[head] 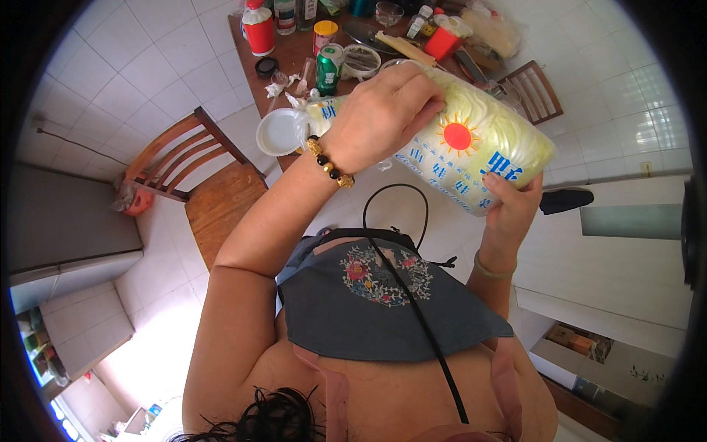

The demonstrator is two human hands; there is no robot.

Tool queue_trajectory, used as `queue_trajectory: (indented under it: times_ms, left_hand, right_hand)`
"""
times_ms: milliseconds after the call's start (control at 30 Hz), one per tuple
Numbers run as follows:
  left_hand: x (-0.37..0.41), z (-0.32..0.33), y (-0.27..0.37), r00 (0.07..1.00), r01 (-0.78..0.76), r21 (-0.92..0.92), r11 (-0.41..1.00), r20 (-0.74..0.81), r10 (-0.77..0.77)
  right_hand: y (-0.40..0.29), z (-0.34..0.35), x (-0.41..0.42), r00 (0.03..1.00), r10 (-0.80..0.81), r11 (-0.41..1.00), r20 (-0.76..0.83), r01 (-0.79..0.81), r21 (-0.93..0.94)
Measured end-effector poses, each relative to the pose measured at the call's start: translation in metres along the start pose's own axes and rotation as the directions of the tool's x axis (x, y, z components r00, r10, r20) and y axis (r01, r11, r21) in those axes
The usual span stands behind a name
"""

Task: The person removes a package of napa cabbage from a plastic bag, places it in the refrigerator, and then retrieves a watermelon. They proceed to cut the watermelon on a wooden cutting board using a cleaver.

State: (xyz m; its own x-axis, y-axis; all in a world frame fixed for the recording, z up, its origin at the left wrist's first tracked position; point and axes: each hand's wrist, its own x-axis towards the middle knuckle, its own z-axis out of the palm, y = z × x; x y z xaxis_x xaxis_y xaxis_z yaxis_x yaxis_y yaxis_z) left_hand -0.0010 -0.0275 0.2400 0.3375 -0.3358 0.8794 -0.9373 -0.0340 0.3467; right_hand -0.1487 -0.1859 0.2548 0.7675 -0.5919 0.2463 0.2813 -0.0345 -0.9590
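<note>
A clear plastic bag of pale green napa cabbage [486, 119], printed with an orange sun and blue writing, is held tilted in front of me. My left hand [389, 113], with a beaded bracelet at the wrist, lies over the bag's middle and left part, its bent fingers pinched on the film. Its fingertips are partly hidden. At the bag's lower right end is my right hand [511, 201], the thumb across the front and the other fingers behind. The bag's twisted film end shows left of my left hand, beside a white plastic lid [278, 132].
Beyond the bag, a brown table [251, 72] holds a green can [330, 69], a red-and-white bottle [258, 30], a yellow-lidded container [325, 36], a knife [367, 37] and a red box [446, 40]. A wooden chair [221, 201] stands at the left, another [533, 91] at the right.
</note>
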Motion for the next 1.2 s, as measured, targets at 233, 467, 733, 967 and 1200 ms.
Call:
queue_trajectory:
  times_ms: [233, 467, 733, 967, 1200]
  left_hand:
    - [-0.003, -0.002, -0.005, 0.923, 0.379, -0.330, 0.865, 0.073, -0.377]
    - [-0.017, -0.009, -0.001, 0.871, 0.450, -0.585, 0.675, 0.121, -0.476]
    - [-0.019, -0.008, 0.009, 0.913, 0.381, -0.501, 0.777, 0.070, -0.403]
    - [-0.021, -0.005, 0.009, 0.846, 0.432, -0.661, 0.614, 0.061, -0.530]
    - [-0.019, -0.007, 0.003, 0.831, 0.481, -0.551, 0.682, 0.041, -0.554]
  right_hand:
    - [0.002, 0.001, -0.001, 1.000, -0.009, 1.000, -0.028, 0.009, 0.009]
    - [0.007, -0.004, 0.000, 0.997, -0.023, 0.999, -0.073, 0.026, 0.034]
    - [0.012, -0.003, 0.001, 0.992, -0.124, 0.992, -0.035, 0.123, -0.038]
    - [0.011, -0.001, 0.002, 0.988, -0.151, 0.988, -0.017, 0.151, -0.017]
    - [0.012, -0.003, 0.006, 0.990, -0.136, 0.991, -0.039, 0.136, -0.009]
